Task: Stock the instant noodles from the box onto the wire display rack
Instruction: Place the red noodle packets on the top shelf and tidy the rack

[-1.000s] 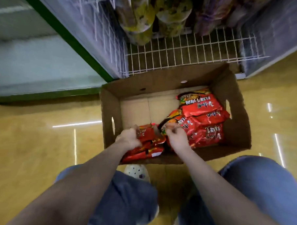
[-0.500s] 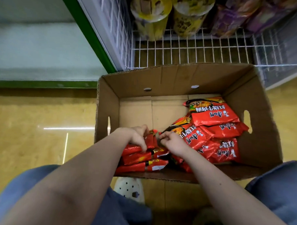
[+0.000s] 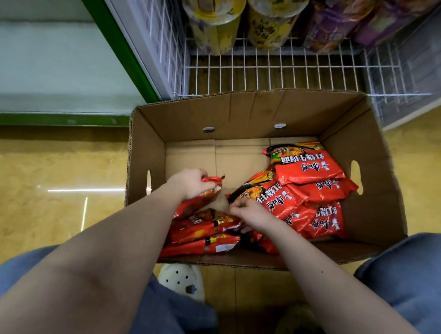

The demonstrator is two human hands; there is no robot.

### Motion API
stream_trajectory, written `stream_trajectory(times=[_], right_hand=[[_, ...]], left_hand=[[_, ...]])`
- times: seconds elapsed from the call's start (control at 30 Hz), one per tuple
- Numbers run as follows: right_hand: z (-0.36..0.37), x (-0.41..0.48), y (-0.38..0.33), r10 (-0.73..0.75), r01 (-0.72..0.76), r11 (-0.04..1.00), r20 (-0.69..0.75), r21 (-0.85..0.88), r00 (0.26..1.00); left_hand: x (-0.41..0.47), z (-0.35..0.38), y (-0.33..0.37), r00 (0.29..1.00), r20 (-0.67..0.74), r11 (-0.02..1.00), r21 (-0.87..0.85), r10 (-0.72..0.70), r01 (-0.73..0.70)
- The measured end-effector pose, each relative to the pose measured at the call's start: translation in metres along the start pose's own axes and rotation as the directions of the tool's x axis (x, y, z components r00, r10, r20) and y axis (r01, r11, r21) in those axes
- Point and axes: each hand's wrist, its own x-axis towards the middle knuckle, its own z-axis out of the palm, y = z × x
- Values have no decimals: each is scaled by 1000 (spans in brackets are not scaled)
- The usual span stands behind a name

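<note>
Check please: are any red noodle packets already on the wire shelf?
No, the wire shelf holds only yellow cups and purple packs; the red packets are all in the box.

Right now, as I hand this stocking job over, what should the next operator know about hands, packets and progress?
Left hand: grips a red noodle packet at the top of the left pile in the box.
Right hand: pinches the near edge of a leaning packet at the right pile.
Wire rack: just beyond the box; its front strip is bare wire, with yellow cups and purple packs behind.
Done: no red packet shows on the rack.
Left: lift out both piles and shelve them.
</note>
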Motion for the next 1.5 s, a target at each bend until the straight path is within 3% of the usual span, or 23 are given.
stream_trajectory(times=[0.1,0.17,0.23,0.33,0.43,0.57,0.77,1.07,1.17,1.27,1.37,1.5], right_hand=[[2,2,-3,27,-30,973,18,231,999],[3,2,-8,30,-44,879,37,474,999],[4,3,-13,-13,-17,792,44,610,999],[3,2,-16,-88,29,807,71,591,994],[5,2,-10,-108,46,833,81,551,991],[16,6,-5,-106,75,888,44,454,993],[28,14,-8,-88,118,907,-91,405,992],[19,8,-10,-8,118,850,-212,514,977],[10,4,-16,86,129,734,-280,666,956],[2,0,-27,105,145,650,-277,746,955],[-15,-9,-40,25,199,589,-263,783,964],[-46,-20,-41,-83,230,584,-224,779,971]], left_hand=[[0,1,0,989,-106,994,-23,-104,102],[0,0,1,990,-47,983,-129,-136,129],[-1,-2,2,991,94,966,-231,-100,119],[-2,-4,-1,964,262,951,-284,-46,122],[-2,-8,-4,945,320,941,-299,-59,160],[-2,-13,-5,900,433,985,-129,-49,116],[2,-7,-5,975,218,988,151,-50,17],[0,-36,3,977,213,992,122,-22,-5],[0,-61,14,996,80,999,35,27,-30],[-4,-81,31,994,-82,968,-235,69,-87],[-12,-95,50,990,-70,836,-531,124,-142],[-18,-100,63,974,15,735,-659,225,-160]])
